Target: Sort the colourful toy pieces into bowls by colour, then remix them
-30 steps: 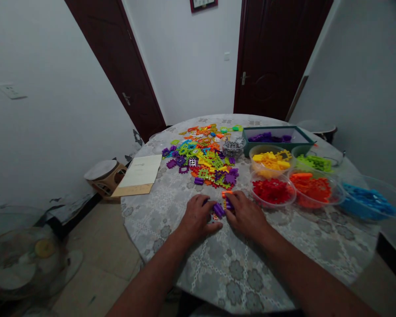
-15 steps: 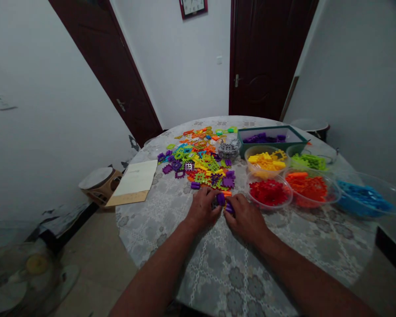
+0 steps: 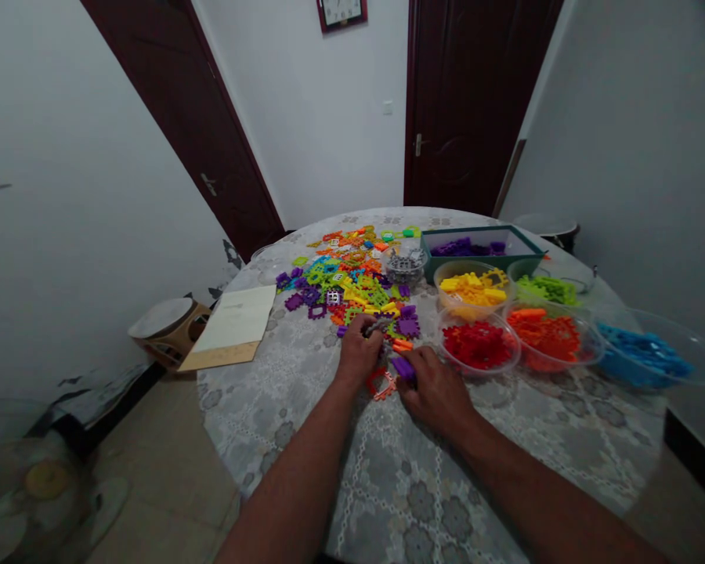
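My left hand (image 3: pixel 357 354) is closed around a grey toothed building piece (image 3: pixel 378 326) at the near edge of the pile. My right hand (image 3: pixel 439 385) grips a purple building piece (image 3: pixel 403 368) between thumb and fingers, low over the table. Between my wrists lies an orange-red toothed frame piece (image 3: pixel 381 384) on the cloth. Just beyond the right fingertips is a small orange piece (image 3: pixel 403 345). The pile of mixed coloured building pieces (image 3: pixel 344 274) spreads away from my left hand.
Clear bowls at the right hold yellow (image 3: pixel 471 288), red (image 3: pixel 480 345), orange (image 3: pixel 545 337), green (image 3: pixel 546 290) and blue pieces (image 3: pixel 643 352). Behind them stand a green-rimmed box (image 3: pixel 532 252) with purple pieces and a bowl of grey pieces (image 3: pixel 405 266). An open notebook (image 3: pixel 238 317) lies left.
My left hand has lifted away from my right and moved slightly forward, with the grey piece showing in it. The orange-red frame piece has come into view between my hands.
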A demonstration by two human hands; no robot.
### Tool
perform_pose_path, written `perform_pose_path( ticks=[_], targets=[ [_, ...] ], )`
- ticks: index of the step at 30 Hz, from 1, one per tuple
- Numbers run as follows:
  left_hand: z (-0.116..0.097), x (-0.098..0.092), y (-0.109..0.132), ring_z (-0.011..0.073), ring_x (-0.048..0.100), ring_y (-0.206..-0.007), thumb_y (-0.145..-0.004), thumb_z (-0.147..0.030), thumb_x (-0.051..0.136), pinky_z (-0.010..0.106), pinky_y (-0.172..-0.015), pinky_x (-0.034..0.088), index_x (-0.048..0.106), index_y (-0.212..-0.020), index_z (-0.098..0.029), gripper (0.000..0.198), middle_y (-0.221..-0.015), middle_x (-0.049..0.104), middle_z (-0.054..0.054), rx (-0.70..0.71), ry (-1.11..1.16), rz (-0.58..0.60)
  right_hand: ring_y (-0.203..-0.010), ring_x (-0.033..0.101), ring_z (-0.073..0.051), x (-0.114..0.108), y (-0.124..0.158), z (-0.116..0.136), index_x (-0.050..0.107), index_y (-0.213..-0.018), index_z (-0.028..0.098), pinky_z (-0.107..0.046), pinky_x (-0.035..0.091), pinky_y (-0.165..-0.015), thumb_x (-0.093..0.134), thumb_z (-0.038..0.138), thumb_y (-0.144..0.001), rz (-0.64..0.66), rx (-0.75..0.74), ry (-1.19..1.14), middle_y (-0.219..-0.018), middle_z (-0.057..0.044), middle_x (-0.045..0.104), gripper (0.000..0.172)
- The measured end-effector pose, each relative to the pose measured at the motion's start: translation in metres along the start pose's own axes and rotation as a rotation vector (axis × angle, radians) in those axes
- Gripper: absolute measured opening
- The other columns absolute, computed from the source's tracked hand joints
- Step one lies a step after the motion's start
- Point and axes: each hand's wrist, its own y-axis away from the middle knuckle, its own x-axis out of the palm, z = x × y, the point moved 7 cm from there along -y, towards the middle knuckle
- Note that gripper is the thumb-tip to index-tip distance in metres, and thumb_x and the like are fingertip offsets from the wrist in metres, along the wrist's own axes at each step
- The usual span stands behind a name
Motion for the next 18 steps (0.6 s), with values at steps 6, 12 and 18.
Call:
perform_pose_path(
  ticks=[6, 12, 18],
  targets=[
    [0.006, -0.002, 0.008, 0.02, 0.062, -0.086, -0.077, -0.012, 0.061, 0.031, -0.082, 0.045, 0.066, -0.087, -0.022, 0.014, -0.088, 0.067, 0.001, -0.027, -0.042, 0.022, -0.098, 0.068, -0.024, -0.001, -0.001, 0.002, 0.063, -0.134, 0.021, -0.032, 0.052, -0.074, 0.064, 0.03, -0.097, -0.059, -0.016, -0.002, -0.125, -0.011, 0.064, 0.038],
    [0.002, -0.002, 0.015, 0.0208, 0.062, -0.087, -0.079, -0.013, 0.059, 0.033, -0.084, 0.046, 0.065, -0.088, -0.022, 0.013, -0.087, 0.067, 0.001, -0.006, -0.085, -0.014, -0.105, 0.068, -0.027, 0.003, -0.005, 0.005, 0.064, -0.132, 0.018, -0.036, 0.056, -0.081, 0.063, 0.029, -0.096, -0.128, -0.054, -0.061, -0.128, -0.015, 0.065, 0.037],
    [-0.002, -0.007, 0.009, 0.0198, 0.06, -0.083, -0.074, -0.013, 0.061, 0.031, -0.081, 0.046, 0.064, -0.081, -0.022, 0.012, -0.082, 0.065, 0.0, 0.008, 0.008, -0.095, -0.114, 0.067, -0.03, -0.002, -0.009, 0.005, 0.065, -0.133, 0.02, -0.043, 0.056, -0.097, 0.064, 0.031, -0.093, -0.23, -0.08, -0.307, -0.127, -0.015, 0.068, 0.042]
  ],
)
